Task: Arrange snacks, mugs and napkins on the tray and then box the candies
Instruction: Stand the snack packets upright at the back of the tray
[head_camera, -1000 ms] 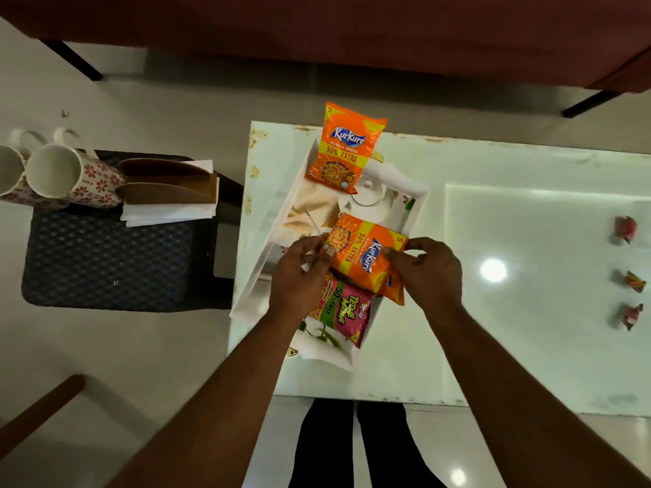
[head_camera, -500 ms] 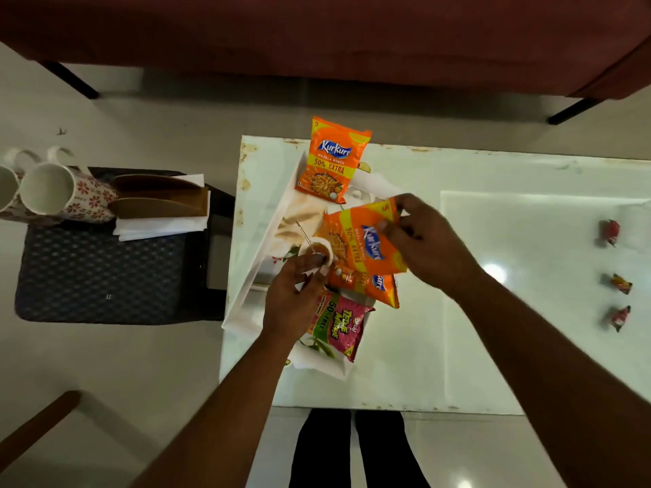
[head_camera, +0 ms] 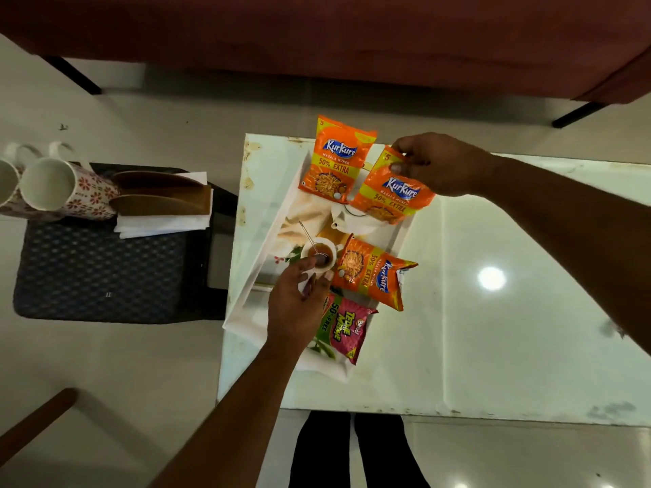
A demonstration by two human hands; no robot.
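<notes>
A white tray (head_camera: 260,262) with a printed tea picture lies on the left end of the white table (head_camera: 493,329). One orange Kurkure packet (head_camera: 336,160) leans at the tray's far end. My right hand (head_camera: 440,163) pinches the top corner of a second orange packet (head_camera: 391,195) just right of it, low over the tray's far right corner. A third orange packet (head_camera: 370,272) lies across the tray's right rim, with a pink packet (head_camera: 343,329) below it. My left hand (head_camera: 296,304) rests on the tray floor beside these, fingers loosely bent and holding nothing.
Two flower-patterned mugs (head_camera: 60,188) lie on a dark stool (head_camera: 105,269) to the left, beside a wooden holder (head_camera: 158,195) on a stack of white napkins (head_camera: 162,223). A red sofa (head_camera: 317,29) runs along the top. My legs show below the table's near edge.
My right hand lifted the upper orange packet off the one beneath and carried it to the tray's far right corner. My left hand let go and stayed on the tray. The candies left the view.
</notes>
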